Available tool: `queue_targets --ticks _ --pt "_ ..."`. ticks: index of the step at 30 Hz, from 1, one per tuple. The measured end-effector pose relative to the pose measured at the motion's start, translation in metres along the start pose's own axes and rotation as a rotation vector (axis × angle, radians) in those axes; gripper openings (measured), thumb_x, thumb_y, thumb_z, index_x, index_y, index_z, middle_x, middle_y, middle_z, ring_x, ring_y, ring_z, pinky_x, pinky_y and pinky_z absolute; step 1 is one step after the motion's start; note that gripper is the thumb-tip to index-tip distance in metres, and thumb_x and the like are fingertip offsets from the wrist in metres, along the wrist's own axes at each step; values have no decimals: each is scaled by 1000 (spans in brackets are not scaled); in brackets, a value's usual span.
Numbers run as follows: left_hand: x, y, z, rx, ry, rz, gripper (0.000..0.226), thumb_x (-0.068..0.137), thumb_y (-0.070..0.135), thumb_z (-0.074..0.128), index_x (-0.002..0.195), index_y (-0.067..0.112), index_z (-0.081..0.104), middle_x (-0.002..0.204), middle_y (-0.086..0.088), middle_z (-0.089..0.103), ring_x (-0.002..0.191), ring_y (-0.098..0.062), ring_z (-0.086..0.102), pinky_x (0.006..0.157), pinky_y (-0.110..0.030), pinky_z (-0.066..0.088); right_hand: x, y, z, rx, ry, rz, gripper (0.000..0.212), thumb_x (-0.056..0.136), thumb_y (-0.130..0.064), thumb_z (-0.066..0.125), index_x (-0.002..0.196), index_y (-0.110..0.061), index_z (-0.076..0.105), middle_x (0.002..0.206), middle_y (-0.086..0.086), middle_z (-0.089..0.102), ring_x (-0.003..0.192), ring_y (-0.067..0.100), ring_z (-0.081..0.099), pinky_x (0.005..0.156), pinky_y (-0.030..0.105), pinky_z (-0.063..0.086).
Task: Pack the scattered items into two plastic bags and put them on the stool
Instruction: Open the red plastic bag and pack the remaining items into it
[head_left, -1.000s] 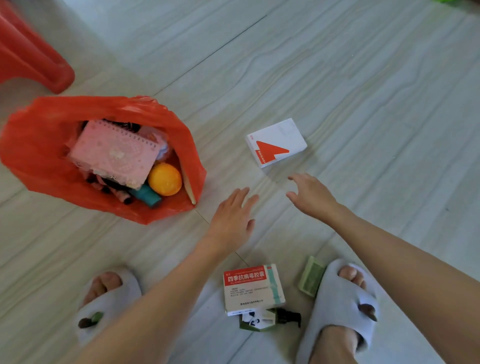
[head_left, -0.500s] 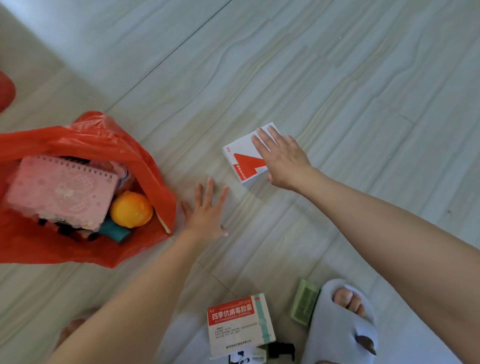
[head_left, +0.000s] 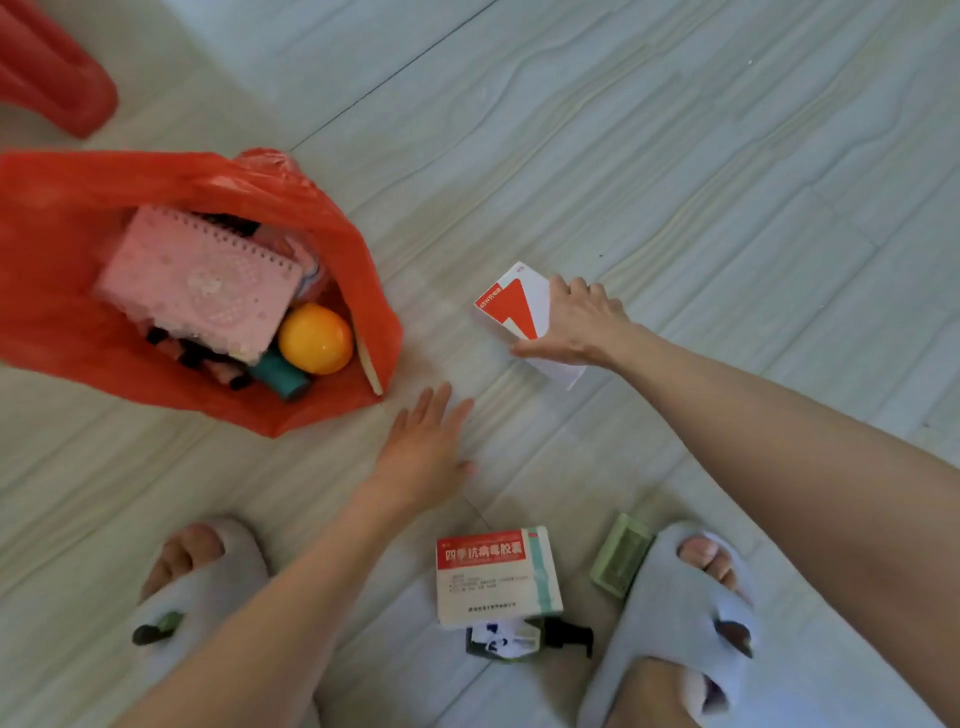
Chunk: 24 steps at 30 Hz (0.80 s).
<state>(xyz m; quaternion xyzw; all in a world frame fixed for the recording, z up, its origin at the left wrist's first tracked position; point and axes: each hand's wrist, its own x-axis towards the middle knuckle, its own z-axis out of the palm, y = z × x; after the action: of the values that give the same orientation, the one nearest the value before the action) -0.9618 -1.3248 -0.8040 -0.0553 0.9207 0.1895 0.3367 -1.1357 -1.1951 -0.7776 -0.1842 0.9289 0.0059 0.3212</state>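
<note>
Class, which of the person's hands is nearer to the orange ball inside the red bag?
Left. The left hand lies open on the floor just beyond the red bag holding the orange ball; the right hand grips the white-and-red box farther away.

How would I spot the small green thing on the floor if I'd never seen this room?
Find the person's right foot in its pale slipper at the bottom right. The small green bar lies flat on the floor against that slipper's inner edge, right of the red-and-white medicine box. It is the only plain pale-green block there, smaller than the box and without printing.
</note>
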Motion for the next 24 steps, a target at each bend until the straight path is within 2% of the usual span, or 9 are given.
queue_targets --ticks 3,7,11,16,18,20,22,24 --pt "-39 7 24 -93 -39 45 84 85 48 55 147 26 4 157 -4 -6 144 -22 -5 117 -41 6 -31 -4 8 -43 59 -18 98 69 -69 58 137 -8 23 135 16 39 124 34 35 96 45 33" --pt "-82 24 63 -82 -130 159 101 72 61 61 147 25 4 156 -2 4 143 -21 5 115 -40 10 -71 -10 18 -77 117 -26 101 68 -72 56 139 -9 21 135 16 38 124 33 35 96 46 33" --pt "-100 33 92 18 -39 159 94 73 51 63 146 25 9 145 0 26 131 -22 29 105 -35 26 -100 -13 34 -107 137 -47 103 67 -74 56 139 -9 22 135 16 39 124 33 36 96 46 34" --pt "-101 29 90 20 -33 81 91 73 48 63 145 26 12 132 -6 38 118 -25 39 96 -38 36 -116 -18 47 -104 55 -68 100 67 -76 55 139 -13 24 135 15 39 124 33 36 98 48 34" --pt "-103 19 69 -93 -12 47 89 72 50 64 143 28 15 129 -5 40 114 -23 41 95 -37 38 -117 -23 39 43 -12 -40 94 66 -74 57 134 -15 33 128 12 46 119 30 41 95 44 37" --pt "-105 1 40 -286 50 -22 86 72 50 67 142 29 21 127 -4 44 112 -21 44 92 -34 41 -118 -33 21 339 -160 -32 80 69 -68 59 125 -13 44 113 6 56 102 23 53 83 36 44" --pt "-110 -20 7 -521 187 -109 81 72 46 71 138 25 30 120 -1 48 103 -18 51 82 -31 48 -120 -50 -2 597 -326 -89 59 78 -61 56 113 -14 53 97 1 60 85 18 57 76 32 45" --pt "-117 -36 -21 -715 408 -203 72 73 44 72 131 19 38 111 2 49 87 -12 54 65 -27 51 -119 -71 -19 745 -386 -117 40 82 -58 53 98 -22 55 90 -2 60 82 15 58 80 32 47"
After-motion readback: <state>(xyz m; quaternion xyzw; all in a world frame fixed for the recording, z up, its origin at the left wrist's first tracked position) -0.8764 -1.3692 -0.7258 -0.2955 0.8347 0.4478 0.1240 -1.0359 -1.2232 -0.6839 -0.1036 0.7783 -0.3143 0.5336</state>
